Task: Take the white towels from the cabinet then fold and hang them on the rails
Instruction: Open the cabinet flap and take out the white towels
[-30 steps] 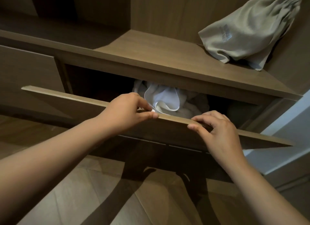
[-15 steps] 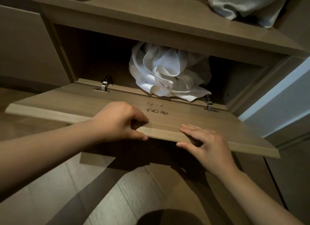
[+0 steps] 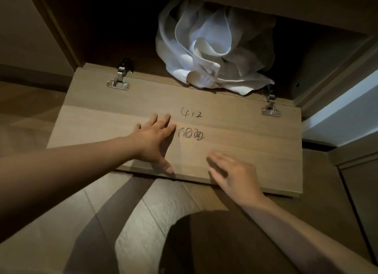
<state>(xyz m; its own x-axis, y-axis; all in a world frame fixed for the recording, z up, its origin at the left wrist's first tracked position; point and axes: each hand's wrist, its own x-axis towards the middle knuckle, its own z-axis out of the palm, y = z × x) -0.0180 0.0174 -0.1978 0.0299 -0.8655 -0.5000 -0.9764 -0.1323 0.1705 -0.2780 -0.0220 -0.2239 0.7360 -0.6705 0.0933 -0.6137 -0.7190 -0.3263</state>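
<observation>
Cabinet door [image 3: 235, 142] folded down flat, handwritten "412" [image 3: 191, 112] over unreadable scrawl, left hand [image 3: 152, 140] flat on door with fingers straight, right hand [image 3: 235, 173] blurred with fingers loose and holding nothing, white towels [image 3: 208, 48] crumpled inside cabinet [image 3: 61, 28], between metal hinges [image 3: 118, 80]

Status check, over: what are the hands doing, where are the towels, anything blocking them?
Left hand flat on the open light wooden cabinet door; right hand open at its front edge. Crumpled white towels inside, untouched. Path clear.
</observation>
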